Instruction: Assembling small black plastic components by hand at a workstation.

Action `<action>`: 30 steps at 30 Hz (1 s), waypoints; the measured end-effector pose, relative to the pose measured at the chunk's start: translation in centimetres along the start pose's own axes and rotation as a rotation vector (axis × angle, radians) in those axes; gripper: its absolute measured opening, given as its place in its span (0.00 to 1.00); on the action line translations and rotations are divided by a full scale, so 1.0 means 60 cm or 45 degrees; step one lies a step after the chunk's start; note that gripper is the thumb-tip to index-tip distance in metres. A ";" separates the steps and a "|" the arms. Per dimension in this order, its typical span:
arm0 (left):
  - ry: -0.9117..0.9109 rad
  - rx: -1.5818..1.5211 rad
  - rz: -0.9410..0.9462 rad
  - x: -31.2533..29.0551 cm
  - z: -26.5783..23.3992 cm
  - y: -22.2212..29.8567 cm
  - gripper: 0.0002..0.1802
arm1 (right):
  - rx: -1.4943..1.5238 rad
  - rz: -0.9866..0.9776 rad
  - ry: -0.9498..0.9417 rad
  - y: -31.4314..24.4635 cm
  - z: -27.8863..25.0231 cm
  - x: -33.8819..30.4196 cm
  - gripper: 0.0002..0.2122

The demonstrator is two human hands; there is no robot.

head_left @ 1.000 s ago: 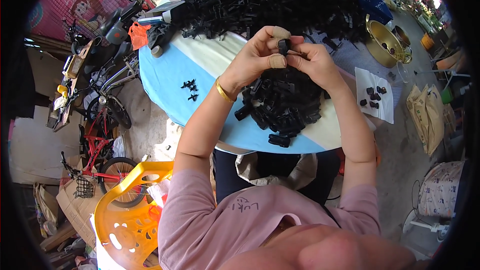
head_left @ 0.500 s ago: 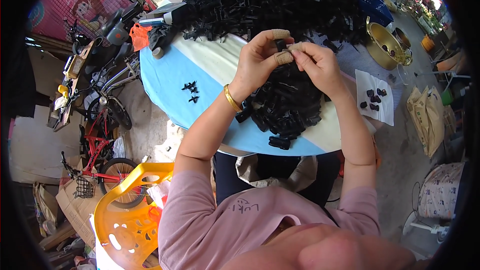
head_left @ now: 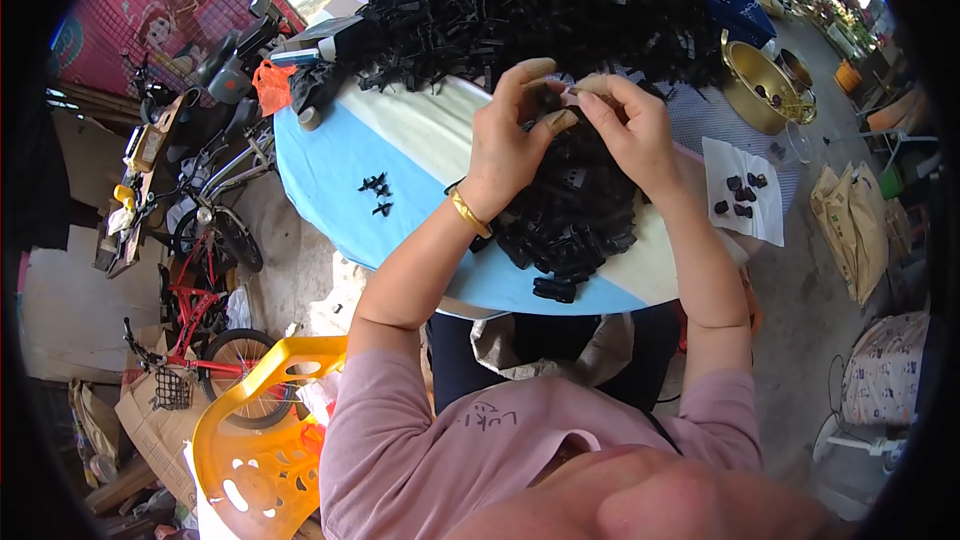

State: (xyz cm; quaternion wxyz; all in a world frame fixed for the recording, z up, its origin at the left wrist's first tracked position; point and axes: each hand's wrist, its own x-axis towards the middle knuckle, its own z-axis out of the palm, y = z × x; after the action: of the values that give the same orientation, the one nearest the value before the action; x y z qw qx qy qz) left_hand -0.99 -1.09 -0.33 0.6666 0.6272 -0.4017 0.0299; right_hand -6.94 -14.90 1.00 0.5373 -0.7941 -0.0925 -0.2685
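Your left hand (head_left: 508,145) and right hand (head_left: 630,130) come close together above the small black pile (head_left: 580,180) on the table (head_left: 415,185). Your left thumb and finger pinch one small black piece (head_left: 545,97). Your right fingertips are bunched beside it, but I can't tell if they grip anything. It looks light, hard and a bit slippery, and thin bits might snap. Hold it by its two sides, and don't squeeze too much.
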 end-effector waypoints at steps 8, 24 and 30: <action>-0.020 0.719 0.385 -0.014 0.005 0.023 0.35 | -0.213 -0.305 0.104 -0.018 0.000 -0.006 0.08; -0.595 -0.970 -0.669 0.002 -0.030 0.000 0.08 | 0.453 -0.071 -0.494 -0.007 -0.041 0.005 0.07; -0.276 -0.728 -0.469 0.005 -0.024 0.005 0.08 | 0.220 0.039 -0.130 -0.007 -0.028 -0.001 0.06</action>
State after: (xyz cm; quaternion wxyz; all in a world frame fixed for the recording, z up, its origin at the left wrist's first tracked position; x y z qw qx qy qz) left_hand -0.23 0.04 0.26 0.7628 0.4768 -0.3424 -0.2713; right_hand -7.72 -16.24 1.75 0.6025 -0.7587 -0.1305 -0.2106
